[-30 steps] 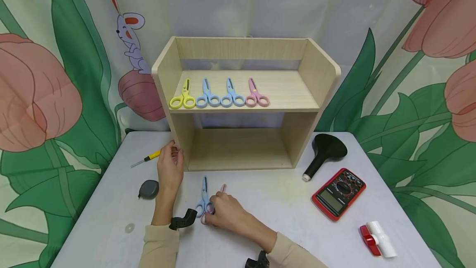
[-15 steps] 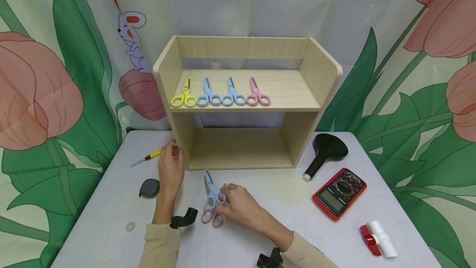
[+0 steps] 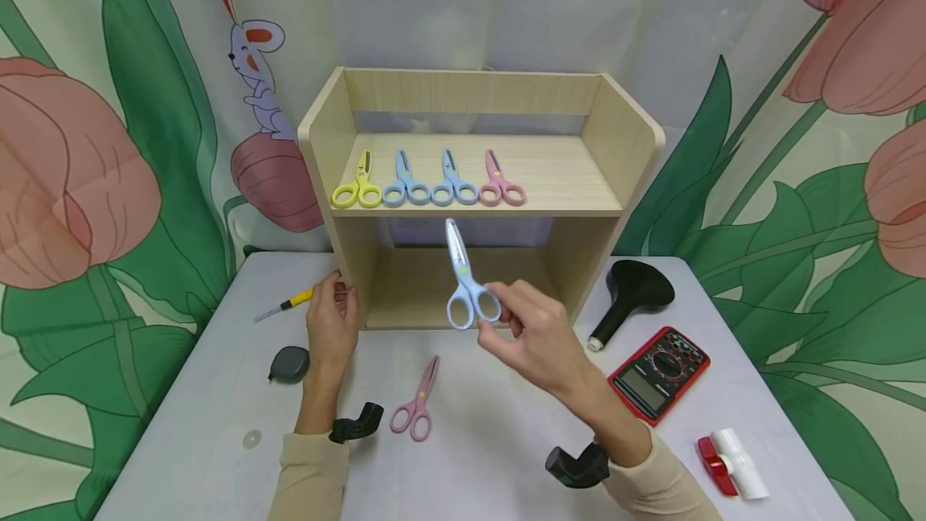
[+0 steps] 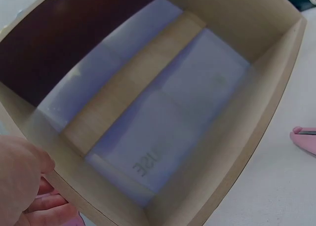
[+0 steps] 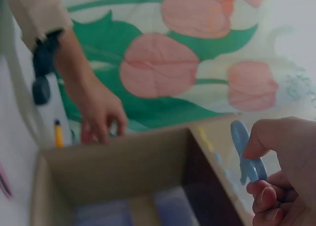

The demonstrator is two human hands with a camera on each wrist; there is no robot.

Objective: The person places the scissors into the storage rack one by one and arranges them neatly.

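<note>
Light blue scissors (image 3: pixel 463 280) hang in front of the lower shelf opening, blades up, one handle ring pinched between the thumb and fingers of my right hand (image 3: pixel 538 336). In the right wrist view the blue handle (image 5: pixel 240 137) shows beside the thumb. My left hand (image 3: pixel 333 336) holds the wooden shelf (image 3: pixel 477 213) at its left side panel, thumb at the front edge and fingers outside. Pink scissors (image 3: pixel 418 404) lie on the table between the arms. On the upper board stand yellow scissors (image 3: pixel 359 183), two blue scissors (image 3: pixel 450 179) and pink scissors (image 3: pixel 499 182) in a row.
Left of the shelf are a yellow-handled screwdriver (image 3: pixel 292 301) and a dark tape measure (image 3: pixel 289 364). At the right lie a black funnel-shaped thing (image 3: pixel 637 292), a red multimeter (image 3: pixel 660 374) and a white pipe valve with a red handle (image 3: pixel 734 465).
My right hand has lifted the blue scissors off the pink scissors and carried them up and right, before the shelf. The pink scissors stay on the table. My left hand has kept its place.
</note>
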